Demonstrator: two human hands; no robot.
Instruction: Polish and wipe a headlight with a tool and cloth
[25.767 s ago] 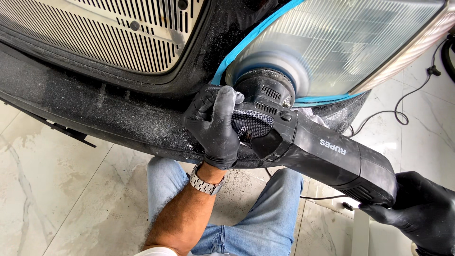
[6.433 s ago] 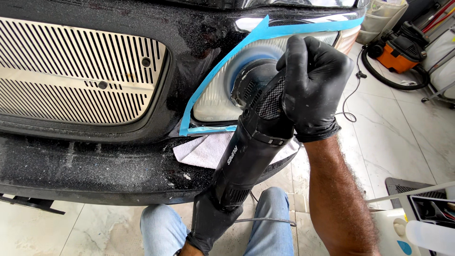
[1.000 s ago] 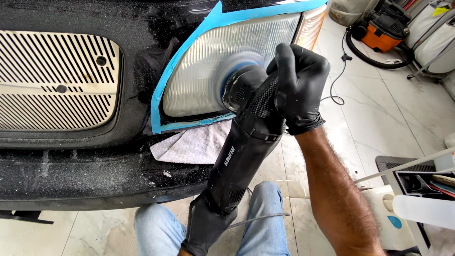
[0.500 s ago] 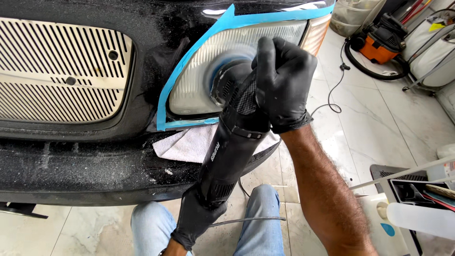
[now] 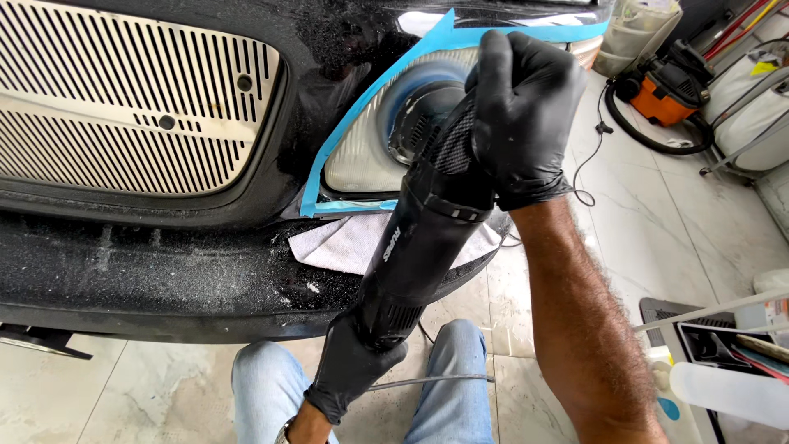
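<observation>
Polisher (image 5: 427, 238) is gripped at the head by the gloved right hand (image 5: 522, 115), tail clenched in the left hand (image 5: 349, 370), pad (image 5: 415, 115) pressed on the taped headlight (image 5: 357, 156).

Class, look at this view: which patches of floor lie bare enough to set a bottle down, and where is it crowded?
Bare marble floor lies below the bumper, left of the knees; another patch runs between the forearm and the orange vacuum. Crowded: the lower right, with the spray bottle and tray, and the bumper ledge under the white cloth.
</observation>
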